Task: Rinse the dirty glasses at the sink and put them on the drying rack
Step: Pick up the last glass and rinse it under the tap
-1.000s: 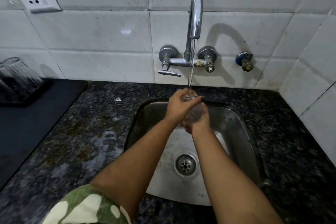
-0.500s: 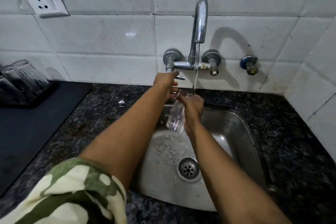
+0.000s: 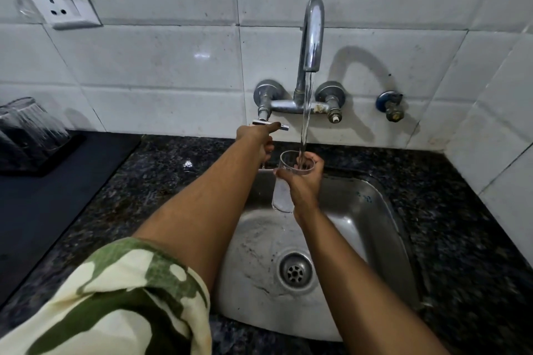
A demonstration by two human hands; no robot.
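My right hand (image 3: 305,184) grips a clear glass (image 3: 284,193) upright over the steel sink (image 3: 372,210), its mouth under the running stream from the chrome tap (image 3: 313,34). Water falls into the glass. My left hand (image 3: 256,137) reaches to the wall and holds the tap's lever handle (image 3: 284,126) on the left side of the mixer. At the far left, upturned clear glasses (image 3: 31,124) stand on the dark drying rack (image 3: 54,158).
Wet black granite counter (image 3: 150,181) surrounds the sink. A dark mat (image 3: 43,210) lies left of it. The drain (image 3: 295,269) sits in the basin's middle. A wall socket (image 3: 62,4) is upper left, a blue-capped valve (image 3: 390,105) right of the tap.
My left hand left the glass and went up to the tap lever. My right hand turned the glass upright, with its mouth under the stream.
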